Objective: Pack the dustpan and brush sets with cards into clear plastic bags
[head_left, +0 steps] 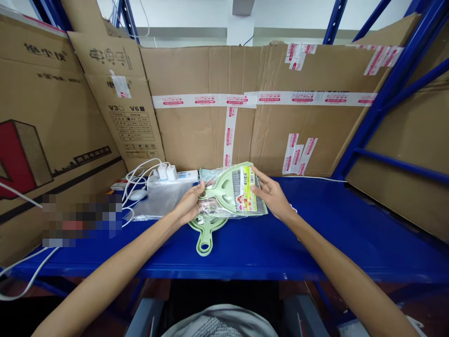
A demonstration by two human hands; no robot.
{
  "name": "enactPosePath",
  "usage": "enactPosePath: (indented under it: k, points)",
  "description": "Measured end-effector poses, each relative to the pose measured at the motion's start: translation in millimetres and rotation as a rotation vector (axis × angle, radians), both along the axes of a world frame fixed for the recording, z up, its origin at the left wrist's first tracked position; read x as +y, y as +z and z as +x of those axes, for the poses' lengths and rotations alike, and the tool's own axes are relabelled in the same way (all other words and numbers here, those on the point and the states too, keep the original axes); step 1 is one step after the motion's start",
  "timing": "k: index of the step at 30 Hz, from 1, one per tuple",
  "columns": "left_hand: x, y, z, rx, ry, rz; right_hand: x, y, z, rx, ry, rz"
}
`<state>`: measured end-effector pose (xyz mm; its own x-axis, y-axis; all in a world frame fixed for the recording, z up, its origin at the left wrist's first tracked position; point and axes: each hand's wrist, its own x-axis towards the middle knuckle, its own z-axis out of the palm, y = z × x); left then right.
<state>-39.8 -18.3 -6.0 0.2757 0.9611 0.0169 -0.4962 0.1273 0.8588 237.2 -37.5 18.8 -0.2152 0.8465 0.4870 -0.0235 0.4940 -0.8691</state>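
A light green plastic dustpan and brush set (220, 196) sits partly inside a clear plastic bag (210, 208) on the blue shelf (315, 234). Its green handle (205, 241) sticks out of the bag toward me. A colourful label (247, 189) lies over the brush bristles. My left hand (189, 203) grips the bag's left edge by the dustpan. At the right side, my right hand (271, 194) holds the set, fingers on the label.
Another clear plastic bag (157, 201) lies flat to the left. A white power strip (185, 175), plugs and white cables (138, 180) sit at the back left. Taped cardboard (263, 131) walls the shelf behind and at both sides. Blue rack posts (396, 79) stand at right.
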Motion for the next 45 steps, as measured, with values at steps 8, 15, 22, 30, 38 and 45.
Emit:
enactPosePath:
  k: [8, 15, 22, 30, 38, 45]
  points:
    - [-4.1, 5.3, 3.4, 0.029, -0.029, 0.011, 8.7, -6.5, 10.3, -0.258, -0.188, 0.116]
    - [1.9, 2.2, -1.6, 0.054, -0.020, -0.031, 13.7, -6.6, 12.8, -0.216, -0.183, 0.107]
    - [-2.3, 7.4, -2.7, 0.069, -0.049, -0.053, 13.5, 3.7, 19.4, 0.077, -0.119, -0.024]
    - [-4.5, 10.7, -1.3, 0.077, -0.014, -0.038, 14.2, 6.8, 25.7, 0.033, -0.043, -0.214]
    - [-5.6, 4.0, 0.1, 0.108, -0.076, -0.014, 16.7, -3.6, 15.9, -0.074, -0.133, -0.121]
    - [-5.7, 5.5, -1.1, 0.121, -0.127, -0.035, 20.8, -8.3, 14.6, 0.009, -0.213, -0.252]
